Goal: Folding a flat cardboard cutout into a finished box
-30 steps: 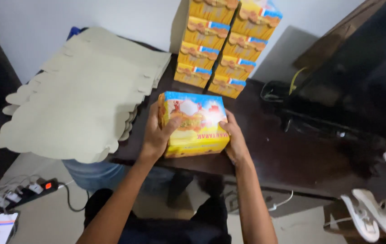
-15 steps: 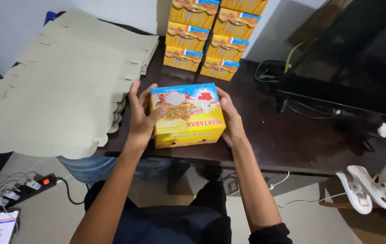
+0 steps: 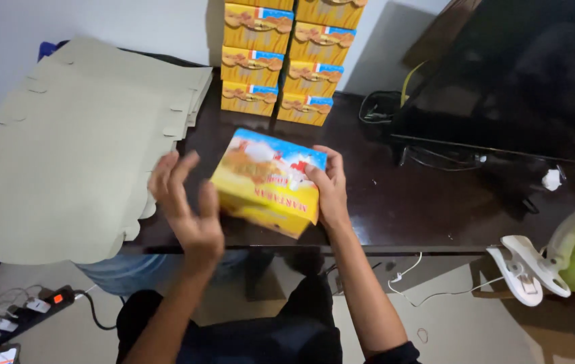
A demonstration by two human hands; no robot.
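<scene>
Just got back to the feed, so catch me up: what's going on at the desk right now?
A person is handling a yellow printed carton, tilted above the near edge of a dark desk. The right hand has a grip on its right side; the left hand is open beside its left side, blurred, and contact cannot be told. Flat cardboard blanks lie in a pile on the left, and folded cartons of the same kind are stacked against the wall.

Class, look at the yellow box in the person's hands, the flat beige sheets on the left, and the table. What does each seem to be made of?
Yellow box: probably printed paperboard, slightly glossy, with sharp folded edges.
Beige sheets: seemingly matte, unprinted cardboard, die-cut with tabs and stacked flat.
Table: dark and polished, reflecting light; likely varnished wood or laminate, hard to tell.
</scene>
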